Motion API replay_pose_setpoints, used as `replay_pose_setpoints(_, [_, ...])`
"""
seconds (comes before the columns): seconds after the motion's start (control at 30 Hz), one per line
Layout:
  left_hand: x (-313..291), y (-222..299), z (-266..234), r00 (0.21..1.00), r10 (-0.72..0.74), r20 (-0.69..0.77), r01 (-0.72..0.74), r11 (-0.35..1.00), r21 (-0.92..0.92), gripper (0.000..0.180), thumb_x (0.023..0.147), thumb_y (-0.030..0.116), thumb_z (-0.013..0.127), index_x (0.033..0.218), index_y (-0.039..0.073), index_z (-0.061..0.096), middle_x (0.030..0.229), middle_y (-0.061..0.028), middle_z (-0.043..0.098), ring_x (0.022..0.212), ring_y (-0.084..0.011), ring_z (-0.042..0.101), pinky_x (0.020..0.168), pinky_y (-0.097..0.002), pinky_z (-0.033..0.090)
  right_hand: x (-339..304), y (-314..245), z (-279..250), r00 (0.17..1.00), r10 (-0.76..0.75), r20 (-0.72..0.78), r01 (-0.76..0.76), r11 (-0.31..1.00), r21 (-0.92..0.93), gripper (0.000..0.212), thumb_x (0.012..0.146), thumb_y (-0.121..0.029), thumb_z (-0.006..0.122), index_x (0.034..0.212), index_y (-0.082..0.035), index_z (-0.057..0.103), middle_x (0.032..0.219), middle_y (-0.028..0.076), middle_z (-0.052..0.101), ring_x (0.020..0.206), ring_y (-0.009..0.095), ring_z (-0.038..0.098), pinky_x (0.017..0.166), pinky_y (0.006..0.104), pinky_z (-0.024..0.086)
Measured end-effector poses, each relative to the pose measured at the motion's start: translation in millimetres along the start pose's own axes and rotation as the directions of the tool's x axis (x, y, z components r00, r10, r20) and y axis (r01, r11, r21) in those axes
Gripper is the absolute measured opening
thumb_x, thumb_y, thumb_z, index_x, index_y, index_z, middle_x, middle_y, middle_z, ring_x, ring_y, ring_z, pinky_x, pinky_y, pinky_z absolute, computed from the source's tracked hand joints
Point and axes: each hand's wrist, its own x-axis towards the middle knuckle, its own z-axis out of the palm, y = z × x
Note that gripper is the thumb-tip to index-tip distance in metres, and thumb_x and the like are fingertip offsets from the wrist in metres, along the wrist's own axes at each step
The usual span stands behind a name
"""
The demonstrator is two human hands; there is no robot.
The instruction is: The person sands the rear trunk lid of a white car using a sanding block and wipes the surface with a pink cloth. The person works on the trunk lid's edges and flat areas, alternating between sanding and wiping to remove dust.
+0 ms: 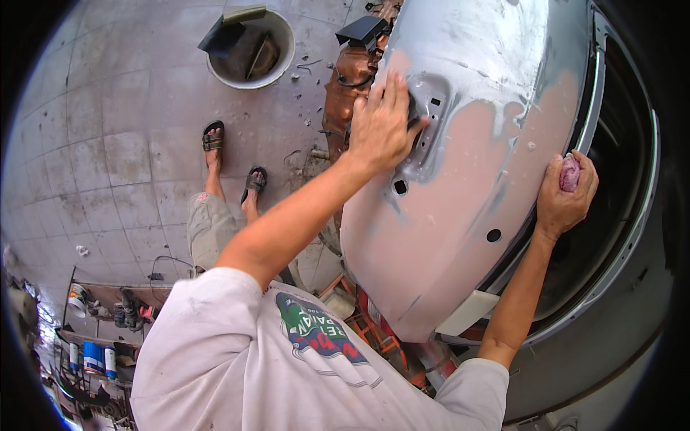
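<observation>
A curved car body panel (460, 208) fills the middle, with smooth pink filler patches over grey and bare metal. My left hand (384, 126) lies on its left edge, fingers stretched out and thumb spread beside a pressed recess (435, 100) with small holes. Something dark shows between thumb and palm; whether it is a sheet or an opening I cannot tell. At the panel's right side, my right hand (566, 197) is closed around a crumpled pink cloth or sponge (570, 174), by the edge of a dark framed opening (611, 201).
A round pale bucket (251, 79) with dark sheets on its rim stands on the tiled floor (108, 151). Coppery parts (348, 93) jut out left of the panel. At lower left, a shelf (108, 330) holds cans and tools. My sandalled feet (213, 138) are on the tiles.
</observation>
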Motion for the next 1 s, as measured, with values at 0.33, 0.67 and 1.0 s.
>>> replay_pose_setpoints(0.33, [36, -9, 0, 0.999, -0.018, 0.047, 0.017, 1.0, 0.013, 0.078, 0.111, 0.053, 0.045, 0.159, -0.008, 0.042, 0.167, -0.0251, 0.042, 0.155, -0.0369, 0.039, 0.105, -0.0522, 0.041, 2, -7, -6, 0.999, 0.048, -0.02, -0.047, 0.996, 0.076, 0.031, 0.086, -0.014, 0.079, 0.114, -0.006, 0.071, 0.116, 0.014, 0.07, 0.111, 0.035, 0.069, 0.097, 0.0449, 0.057])
replay_pose_setpoints(0.67, [86, 10, -42, 0.995, 0.085, -0.054, -0.1, 0.879, -0.466, 0.058, 0.107, 0.026, 0.063, 0.157, 0.0, 0.048, 0.157, -0.0246, 0.053, 0.15, -0.0388, 0.048, 0.124, -0.0446, 0.041, 45, 10, 12, 0.988, -0.114, -0.1, 0.124, 0.987, 0.102, 0.035, 0.082, -0.015, 0.08, 0.114, -0.006, 0.069, 0.116, 0.014, 0.067, 0.113, 0.037, 0.065, 0.102, 0.0484, 0.054])
replay_pose_setpoints(1.0, [32, 74, -50, 0.861, 0.507, 0.025, -0.442, 0.772, -0.456, 0.074, 0.107, 0.041, 0.06, 0.167, 0.005, 0.035, 0.175, -0.0173, 0.031, 0.164, -0.0379, 0.023, 0.133, -0.0525, 0.02, 181, 63, 73, 0.998, -0.06, -0.023, 0.062, 0.819, 0.57, 0.028, 0.085, -0.011, 0.08, 0.11, -0.006, 0.071, 0.103, 0.012, 0.071, 0.094, 0.032, 0.072, 0.092, 0.04, 0.058])
